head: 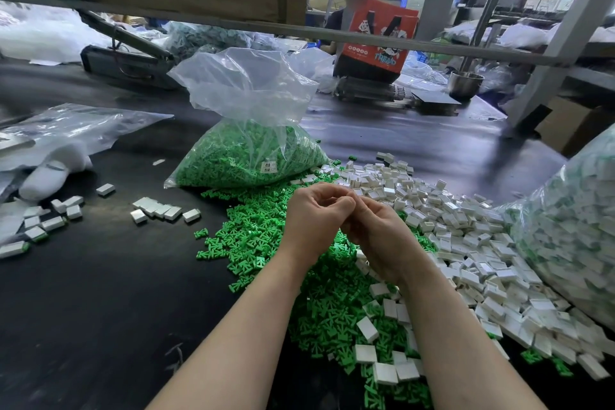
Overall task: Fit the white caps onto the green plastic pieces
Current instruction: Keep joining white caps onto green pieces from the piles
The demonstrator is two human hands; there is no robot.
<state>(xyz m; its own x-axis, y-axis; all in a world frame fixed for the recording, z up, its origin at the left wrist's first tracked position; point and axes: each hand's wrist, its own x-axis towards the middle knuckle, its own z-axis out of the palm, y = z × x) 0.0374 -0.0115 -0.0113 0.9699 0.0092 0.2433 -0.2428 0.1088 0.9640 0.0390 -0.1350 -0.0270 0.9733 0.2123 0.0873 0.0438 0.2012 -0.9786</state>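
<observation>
Over the green plastic pieces point(253, 240) heaped on the dark bench point(100, 293), two hands are meeting: left hand point(312, 220) and right hand point(376, 236), fingers curling together, their contents hidden. Right of the heap, white caps point(466, 236) are lying uncounted. Behind it, one clear bag point(246, 150) is holding more green pieces.

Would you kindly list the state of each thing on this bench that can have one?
left hand: fingers curled, meeting the right hand; whatever it holds is hidden.
right hand: fingers curled, contents hidden.
bag of green pieces: open at the top, mostly full.
green pieces: loose, uncapped pile.
white caps: loose heap.
capped pieces: assembled, in a short row.
</observation>
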